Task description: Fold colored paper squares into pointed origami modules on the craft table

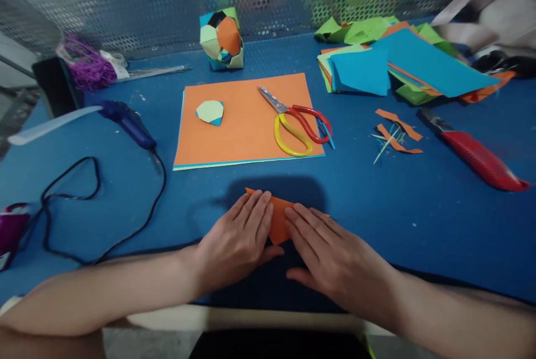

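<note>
Near your edge of the surface (355, 180), your left hand (237, 239) and right hand (335, 253) press the orange piece (279, 224) with outstretched, unclenched fingers (252, 215), seemingly to keep it flat, the scissors (288, 110) lying clear beyond.

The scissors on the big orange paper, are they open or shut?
Shut or nearly so: the scissors' two blades lie close together.

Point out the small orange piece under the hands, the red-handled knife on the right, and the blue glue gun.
Small orange piece (280, 224): head view, its bare middle between the hands.
Red-handled knife (481, 158): head view, on the red handle.
Blue glue gun (133, 127): head view, on its body.
</note>
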The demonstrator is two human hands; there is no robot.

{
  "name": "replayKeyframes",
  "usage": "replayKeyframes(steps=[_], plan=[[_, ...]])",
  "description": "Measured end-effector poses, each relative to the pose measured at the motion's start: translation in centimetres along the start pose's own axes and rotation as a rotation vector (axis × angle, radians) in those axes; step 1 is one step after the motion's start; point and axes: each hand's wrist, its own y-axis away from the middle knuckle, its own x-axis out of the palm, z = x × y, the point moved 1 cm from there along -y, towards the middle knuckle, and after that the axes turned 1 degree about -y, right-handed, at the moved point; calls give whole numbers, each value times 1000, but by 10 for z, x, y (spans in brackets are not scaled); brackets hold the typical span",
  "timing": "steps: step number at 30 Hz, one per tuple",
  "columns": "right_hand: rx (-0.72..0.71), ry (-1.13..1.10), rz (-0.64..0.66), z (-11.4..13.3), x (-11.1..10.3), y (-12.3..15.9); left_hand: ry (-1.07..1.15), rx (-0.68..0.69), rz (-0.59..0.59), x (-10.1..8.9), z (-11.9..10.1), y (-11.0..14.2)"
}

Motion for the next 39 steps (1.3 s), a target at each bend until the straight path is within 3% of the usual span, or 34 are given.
replayKeyframes(steps=[6,12,16,20,23,25,30,34,39], plan=[[-30,-25,-92,-14,-4,-11,-51,-115,-50,-5,24,-1],[-84,-98,-184,-33,-2,-15,148,-157,-158,-7,47,-6],[-22,-230,-261,-44,3,-14,344,-235,-162,-3,51,-5],[141,-445,-303,-52,2,-16,472,-252,-129,-2,52,-5],[292,-568,-252,-55,-4,-17,695,-371,-81,-5,52,-6],[357,-595,-228,-55,-8,-18,961,-501,-63,-7,52,-8],[370,-586,-270,-52,-11,-18,1615,-695,-148,-3,44,-14],[316,-540,-300,-46,-10,-19,1817,-722,-102,-1,37,-20],[197,-530,-323,-42,-10,-19,1877,-744,-119,-4,36,-20]])
